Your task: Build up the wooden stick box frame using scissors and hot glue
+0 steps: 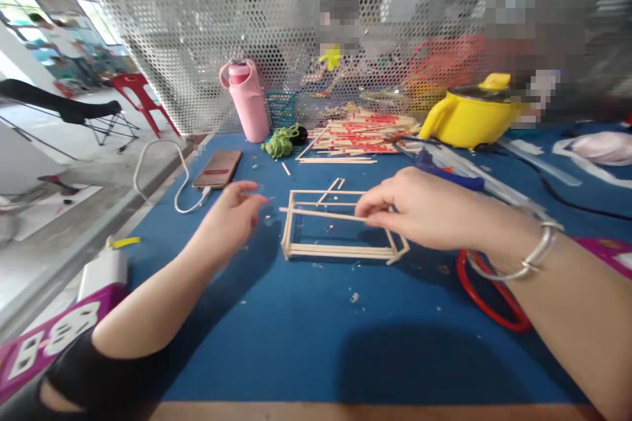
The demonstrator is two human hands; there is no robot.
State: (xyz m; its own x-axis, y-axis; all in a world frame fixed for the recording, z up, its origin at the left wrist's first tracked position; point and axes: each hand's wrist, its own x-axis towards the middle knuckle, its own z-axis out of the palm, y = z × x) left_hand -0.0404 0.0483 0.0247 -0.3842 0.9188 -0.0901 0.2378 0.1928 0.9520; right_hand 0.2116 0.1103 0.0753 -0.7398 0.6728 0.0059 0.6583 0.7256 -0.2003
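Observation:
A small frame of thin wooden sticks [340, 250] stands on the blue table cover [306, 335] in the middle. My right hand [419, 207] pinches a long thin wooden stick [316, 213] and holds it level across the top of the frame. My left hand [230, 214] hovers just left of the frame, fingers loosely curled and apart, holding nothing. A silver bangle [536, 256] sits on my right wrist.
Behind the frame lie a pile of wooden sticks [355, 135], a green yarn ball [280, 142], a pink bottle [247, 99], a phone on a white cable [218, 168] and a yellow pot [469, 118]. A red ring [486, 299] lies under my right forearm. People sit behind the mesh screen.

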